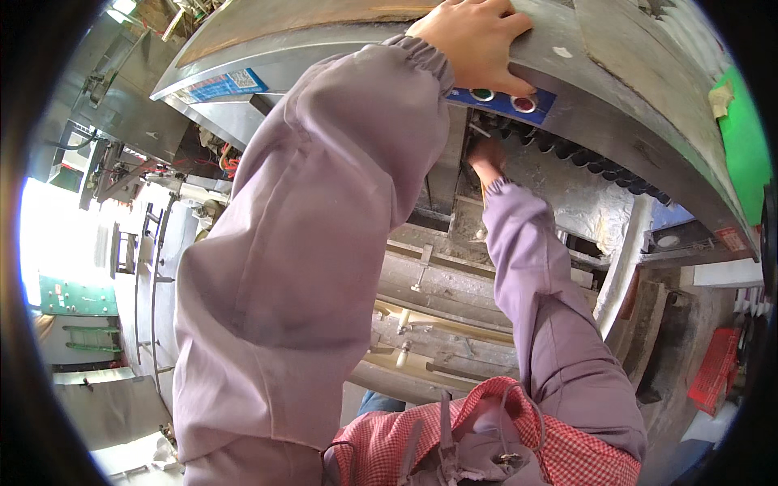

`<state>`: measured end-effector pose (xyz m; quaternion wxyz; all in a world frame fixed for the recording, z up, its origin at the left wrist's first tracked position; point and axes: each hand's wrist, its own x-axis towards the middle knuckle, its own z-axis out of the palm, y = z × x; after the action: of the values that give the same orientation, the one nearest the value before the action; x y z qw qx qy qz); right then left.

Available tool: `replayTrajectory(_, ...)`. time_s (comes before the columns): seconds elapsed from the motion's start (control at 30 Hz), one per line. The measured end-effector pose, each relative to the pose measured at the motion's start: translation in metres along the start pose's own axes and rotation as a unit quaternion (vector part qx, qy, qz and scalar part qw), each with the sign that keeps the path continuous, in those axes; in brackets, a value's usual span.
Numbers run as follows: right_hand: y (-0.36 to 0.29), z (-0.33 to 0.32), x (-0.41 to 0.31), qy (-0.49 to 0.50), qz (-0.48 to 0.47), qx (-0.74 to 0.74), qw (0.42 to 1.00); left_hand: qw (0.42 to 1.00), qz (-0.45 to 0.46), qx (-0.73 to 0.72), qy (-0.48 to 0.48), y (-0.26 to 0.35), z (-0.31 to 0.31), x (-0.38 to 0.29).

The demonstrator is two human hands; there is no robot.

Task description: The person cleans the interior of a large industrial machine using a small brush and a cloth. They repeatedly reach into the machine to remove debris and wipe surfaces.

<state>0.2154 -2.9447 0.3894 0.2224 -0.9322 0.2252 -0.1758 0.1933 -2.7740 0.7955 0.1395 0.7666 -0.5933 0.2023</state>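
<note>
My left hand lies spread on the top front edge of a metal machine, holding nothing. Its thumb reaches down beside a red push button on a blue control panel; a green button sits under the palm. Below the panel, my right hand reaches into the machine's open front. It is blurred and partly in shadow, and a thin yellowish strip shows by its wrist. Whether the fingers grip something cannot be told. A row of dark, curved parts runs along the opening to the right.
A whitish metal frame bar slants down at the right of the opening. Under my arms are grimy ledges with fittings. A red plastic basket stands low at the right, and a metal rail runs at the left.
</note>
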Motion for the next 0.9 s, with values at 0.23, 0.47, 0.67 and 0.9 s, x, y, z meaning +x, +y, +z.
replayTrajectory(0.23, -0.008, -0.036, -0.024, -0.126, 0.257, 0.453, 0.844, 0.999, -0.028, 0.013, -0.01, -0.007, -0.015, -0.015)
replayTrajectory(0.47, -0.018, -0.086, 0.004, -0.07, 0.143, 0.217, 0.963, 1.0, -0.021, 0.003, -0.013, -0.002, -0.004, -0.004)
replayTrajectory(0.67, -0.043, -0.093, 0.017, -0.056, 0.13, 0.181, 0.973, 1.0, -0.017, 0.015, -0.002, -0.006, -0.004, -0.007)
replayTrajectory(0.9, -0.05, -0.097, 0.024, -0.06, 0.131, 0.15, 0.978, 1.0, -0.019, 0.01, -0.003, -0.001, -0.002, -0.006)
